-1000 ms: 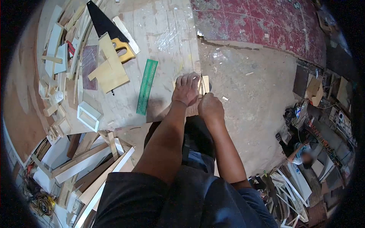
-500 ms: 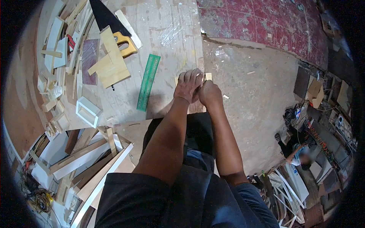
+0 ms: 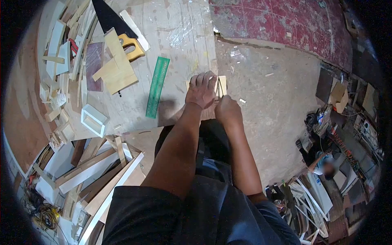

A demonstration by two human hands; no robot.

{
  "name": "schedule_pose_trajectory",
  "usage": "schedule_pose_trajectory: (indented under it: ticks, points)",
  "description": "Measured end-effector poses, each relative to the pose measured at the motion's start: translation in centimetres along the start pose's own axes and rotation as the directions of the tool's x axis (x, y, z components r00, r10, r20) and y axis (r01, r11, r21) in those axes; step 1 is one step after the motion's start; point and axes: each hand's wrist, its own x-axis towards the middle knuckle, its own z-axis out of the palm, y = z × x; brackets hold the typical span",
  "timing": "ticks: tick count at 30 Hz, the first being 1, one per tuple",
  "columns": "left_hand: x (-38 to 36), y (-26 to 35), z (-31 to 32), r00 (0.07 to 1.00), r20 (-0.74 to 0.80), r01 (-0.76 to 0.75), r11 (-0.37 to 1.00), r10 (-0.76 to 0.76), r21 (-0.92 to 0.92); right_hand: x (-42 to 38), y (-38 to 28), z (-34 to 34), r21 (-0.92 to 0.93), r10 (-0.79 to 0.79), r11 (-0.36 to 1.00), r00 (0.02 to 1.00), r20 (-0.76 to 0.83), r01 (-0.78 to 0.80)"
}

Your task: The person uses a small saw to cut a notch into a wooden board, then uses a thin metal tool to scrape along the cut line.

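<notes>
At the right edge of the wooden worktable [image 3: 179, 77], a small piece of pale wood [image 3: 223, 82] lies partly past the tabletop. My left hand [image 3: 200, 90] is closed over it from above, its fingers bent across the far side and hiding most of it. My right hand [image 3: 228, 111] is wrapped round the near end of a thin dark blade [image 3: 220, 89], whose handle is hidden by the fist. The blade lies against the wood, just right of my left fingers. A green ruler [image 3: 158, 87] rests to the left of my hands.
A handsaw with a yellow handle [image 3: 138, 52] lies on the table, partly under a cut plywood piece [image 3: 118, 67]. Wood offcuts [image 3: 87, 161] are heaped at left and below. A person [image 3: 316, 163] sits at far right near more scraps. A red tiled surface [image 3: 277, 24] is at upper right.
My right hand has moved down toward my body and slightly right, baring more of the blade. The left hand stays on the wood. The view has shifted slightly.
</notes>
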Motion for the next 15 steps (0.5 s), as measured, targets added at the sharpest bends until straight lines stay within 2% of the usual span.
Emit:
schedule_pose_trajectory:
  ticks: [2,4,7,10,12,13,15]
  points:
    - [0.2,0.2,-0.8,1.0,0.003,0.013,0.999,-0.013,-0.042,1.1,-0.1,0.3,0.023,0.002,1.0,1.0,-0.024,-0.002]
    - [0.2,-0.1,-1.5,1.0,0.006,-0.004,0.999,0.004,-0.036,3.0,-0.7,0.5,0.007,-0.004,1.0,1.0,0.015,0.004]
    - [0.5,0.0,-0.4,0.999,-0.05,0.013,1.0,-0.013,-0.013,-0.2,0.1,-0.3,0.013,0.039,0.999,0.999,-0.016,-0.038]
    - [0.5,0.1,-0.7,1.0,-0.009,0.026,0.997,-0.027,-0.068,-0.8,0.7,0.1,-0.004,0.047,0.999,0.999,0.007,-0.047]
    - [0.4,0.2,-1.5,1.0,0.003,0.022,0.999,-0.022,-0.049,2.2,0.3,0.9,0.033,0.011,0.999,0.999,0.048,-0.012]
    - [0.5,0.1,-1.9,1.0,0.013,0.012,1.0,-0.012,-0.028,2.7,-0.1,1.2,0.061,0.02,0.998,1.0,0.003,-0.02]
    - [0.3,0.2,-0.8,1.0,-0.019,0.006,1.0,-0.007,-0.011,0.6,0.3,-0.2,0.047,-0.019,0.999,1.0,0.022,0.018]
